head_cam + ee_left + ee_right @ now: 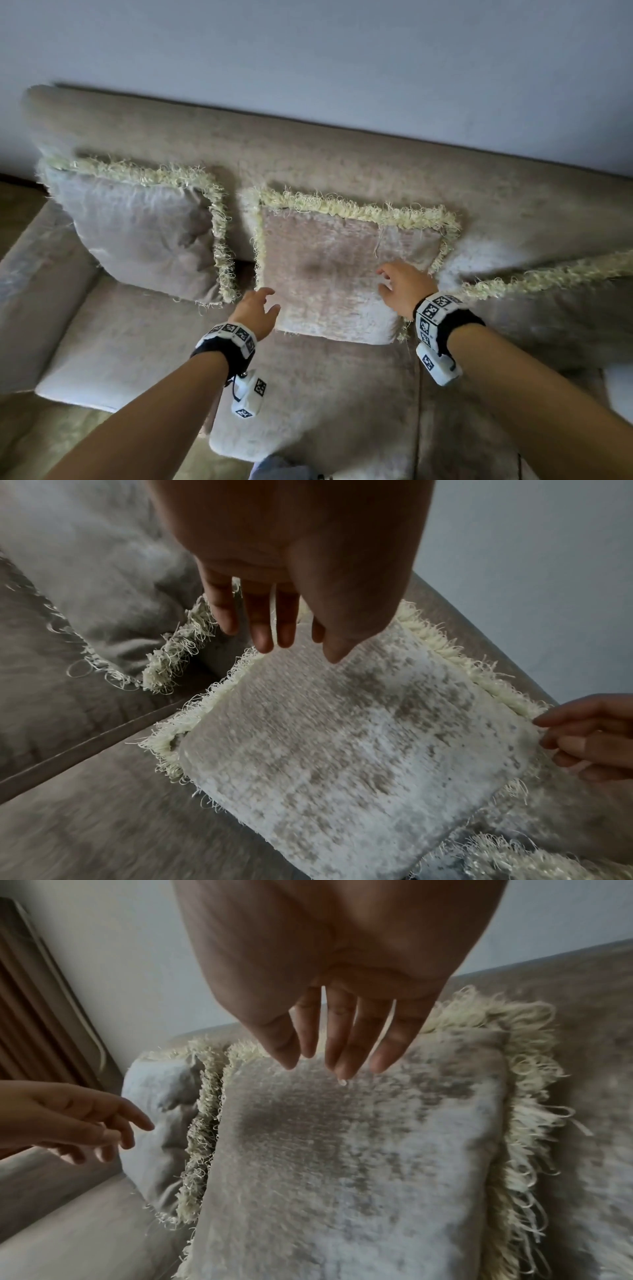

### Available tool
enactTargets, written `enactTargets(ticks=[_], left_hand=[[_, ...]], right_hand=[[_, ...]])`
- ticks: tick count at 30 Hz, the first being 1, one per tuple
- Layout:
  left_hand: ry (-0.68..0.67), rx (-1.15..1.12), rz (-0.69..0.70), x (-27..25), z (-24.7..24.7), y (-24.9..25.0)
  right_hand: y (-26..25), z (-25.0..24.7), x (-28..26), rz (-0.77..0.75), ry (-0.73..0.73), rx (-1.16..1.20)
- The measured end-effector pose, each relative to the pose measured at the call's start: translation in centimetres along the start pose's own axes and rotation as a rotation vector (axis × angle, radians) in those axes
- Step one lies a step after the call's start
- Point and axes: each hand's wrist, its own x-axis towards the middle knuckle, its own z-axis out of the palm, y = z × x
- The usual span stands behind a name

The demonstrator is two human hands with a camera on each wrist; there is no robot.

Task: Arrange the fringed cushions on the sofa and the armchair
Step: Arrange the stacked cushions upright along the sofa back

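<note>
The sofa [342, 154] carries 3 fringed cushions; the middle cushion [335, 270] leans upright on its backrest, likely for display. The left hand [255, 310] and right hand [404, 286] flank it, each grip loosely spread, holding nothing, probably between adjustments.

The beige sofa [342, 387] carries three fringed cushions. The left cushion [144, 233] and the middle cushion [329, 274] lean against the backrest. The right cushion [555, 308] lies at the frame edge.
</note>
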Motion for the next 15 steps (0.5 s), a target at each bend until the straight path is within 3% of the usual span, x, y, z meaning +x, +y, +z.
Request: enactTargets(ticks=[2,10,15], left_hand=[[-0.036,-0.011,0.02,2.4,-0.9,-1.4],[-0.092,0.03,-0.002,12.0,-0.1,-4.4],[-0.141,-0.099,0.072,17.1,3.5,-5.7]], right_hand=[[-2.1,0.3,2.1,0.026,-0.032,-0.048],[-6.6,0.0,12.4,0.067,0.105,-0.262],[-4.1,1.5,15.9,0.106,-0.037,-0.409]])
